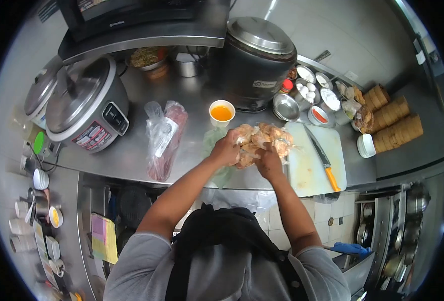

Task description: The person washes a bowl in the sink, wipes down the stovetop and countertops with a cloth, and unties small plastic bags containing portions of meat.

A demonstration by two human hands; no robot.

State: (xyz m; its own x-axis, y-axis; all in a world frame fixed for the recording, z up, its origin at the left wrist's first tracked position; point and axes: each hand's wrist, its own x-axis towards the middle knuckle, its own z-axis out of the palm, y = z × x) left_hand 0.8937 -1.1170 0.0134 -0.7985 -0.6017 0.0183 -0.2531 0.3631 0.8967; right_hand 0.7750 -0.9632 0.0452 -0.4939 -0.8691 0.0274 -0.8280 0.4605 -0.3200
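A clear plastic bag of pale orange meat pieces [277, 136], which look like chicken, rests on the steel counter. My left hand [226, 149] grips its left side, fingers closed on the plastic. At the bag's near side, my right hand [270, 163] pinches the plastic as well. A pale green plastic bag [213, 140] lies partly under my left wrist. Just beyond my hands is a paper cup [222, 113] of orange liquid. The cutting board [309, 175] sits to the right, carrying a knife [318, 150] with a yellow handle.
A long plastic-wrapped pack of red meat [169, 143] lies left on the counter [131, 163]. Rice cookers [94, 105] stand farther left. Behind is a large black soup warmer [254, 65]. Bowls of ingredients [307, 93] and stacked bamboo steamers [395, 120] are at the right.
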